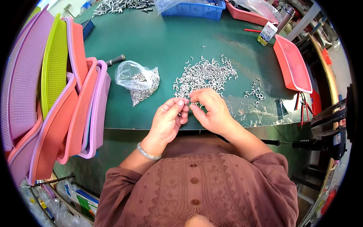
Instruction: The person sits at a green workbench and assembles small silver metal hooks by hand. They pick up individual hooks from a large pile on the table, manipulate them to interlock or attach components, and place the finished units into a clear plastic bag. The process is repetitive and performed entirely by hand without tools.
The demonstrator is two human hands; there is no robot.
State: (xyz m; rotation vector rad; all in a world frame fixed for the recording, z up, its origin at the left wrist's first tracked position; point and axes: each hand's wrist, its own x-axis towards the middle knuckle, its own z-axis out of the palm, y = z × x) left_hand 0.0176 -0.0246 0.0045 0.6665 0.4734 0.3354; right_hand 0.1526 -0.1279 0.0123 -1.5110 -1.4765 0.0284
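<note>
Small curved metal pieces (pixel 206 72) lie in a loose, shiny heap on the green tabletop. At its near edge, my left hand (pixel 169 119) is closed, thumb and forefinger pinching a small metal piece. My right hand (pixel 212 111) is right beside it, its thumb and curled fingers almost meeting the left fingertips. What the right fingertips grip is too small to make out. Left of the heap is a clear plastic bag (pixel 138 79), partly filled with similar pieces. A smaller scatter of metal pieces (pixel 256 92) lies to the right of my right hand.
Stacked purple, green and pink plastic baskets (pixel 56 68) crowd the left. A dark-handled tool (pixel 115 60) lies beside them. At right are a pink tray (pixel 291 64), red-handled pliers (pixel 302 108), a carton (pixel 267 34) and a black fan (pixel 329 119). Behind stands a blue bin (pixel 193 10).
</note>
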